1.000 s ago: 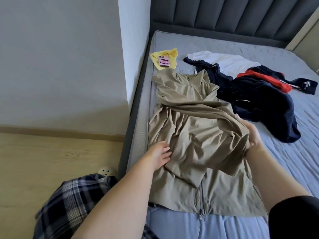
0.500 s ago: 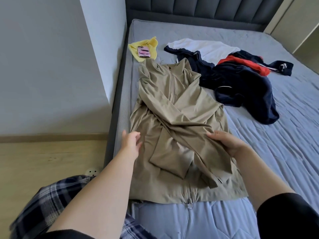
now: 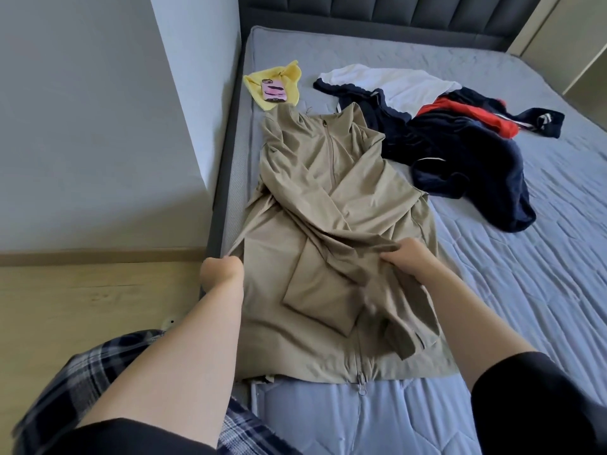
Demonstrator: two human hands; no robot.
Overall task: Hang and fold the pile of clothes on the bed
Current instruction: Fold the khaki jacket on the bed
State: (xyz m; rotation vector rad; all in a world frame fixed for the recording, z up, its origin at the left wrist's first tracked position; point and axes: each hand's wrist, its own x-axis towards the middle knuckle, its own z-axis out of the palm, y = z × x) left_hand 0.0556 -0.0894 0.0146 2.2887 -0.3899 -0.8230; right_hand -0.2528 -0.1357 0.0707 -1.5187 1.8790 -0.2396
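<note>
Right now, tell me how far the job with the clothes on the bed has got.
Done: the tan jacket lies flat, both sleeves crossed over its front. In hand: the left hand grips its side edge and the right hand pinches sleeve fabric, so its folding is midway. Left: the navy, red and white heap beside it is unsorted, and nothing folded or hung shows.

Grey wall (image 3: 82, 126) at left, with a paler pier (image 3: 203, 77) jutting toward the bed (image 3: 542, 198). Light wood floor (image 3: 82, 297) below, with a darker wood skirting (image 3: 98, 256) along the wall's foot. Small white object (image 3: 169, 321) on the floor by the bed's corner, too small to identify. Dark grey frame (image 3: 226, 142); channel-tufted dark headboard (image 3: 394, 11). Grey-blue quilted mattress (image 3: 525, 290). Cream panels (image 3: 565, 34) at top right. Light soft and even.
</note>
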